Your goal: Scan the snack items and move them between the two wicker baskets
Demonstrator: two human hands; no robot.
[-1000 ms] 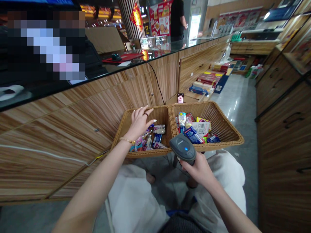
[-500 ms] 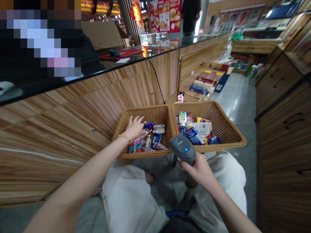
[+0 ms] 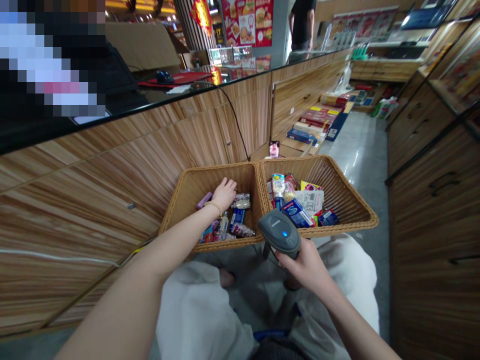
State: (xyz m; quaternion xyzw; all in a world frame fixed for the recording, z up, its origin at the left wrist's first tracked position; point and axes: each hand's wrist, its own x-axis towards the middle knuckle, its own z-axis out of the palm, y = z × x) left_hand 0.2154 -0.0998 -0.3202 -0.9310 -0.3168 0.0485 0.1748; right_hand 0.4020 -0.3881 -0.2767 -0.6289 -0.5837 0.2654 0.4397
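My left hand [image 3: 225, 194] reaches into the left wicker basket [image 3: 169, 207], its fingers bent down and slightly apart over small packaged goods. Its palm side and what lies directly beneath are hidden. Close to it are a silvery packet [image 3: 242, 201], a blue packet [image 3: 237, 218] and a purple item [image 3: 204, 200]. My right hand [image 3: 308, 264] is wrapped round the handle of a dark grey barcode scanner [image 3: 279, 231] with a blue light lit. The scanner hovers above the near rims where the baskets meet.
Beside it, the right wicker basket [image 3: 369, 219] contains several packets, among them a blue box [image 3: 298, 213]. A wooden counter [image 3: 202, 120] runs along the left, with a phone [image 3: 274, 149] behind the baskets. Wooden cabinets [image 3: 427, 240] flank the right. A person [image 3: 302, 25] stands beyond the counter.
My left hand has moved right and deeper within the left basket, uncovering the purple item and covering the spot of a blue packet. The scanner stays in my right hand; the view has shifted slightly.
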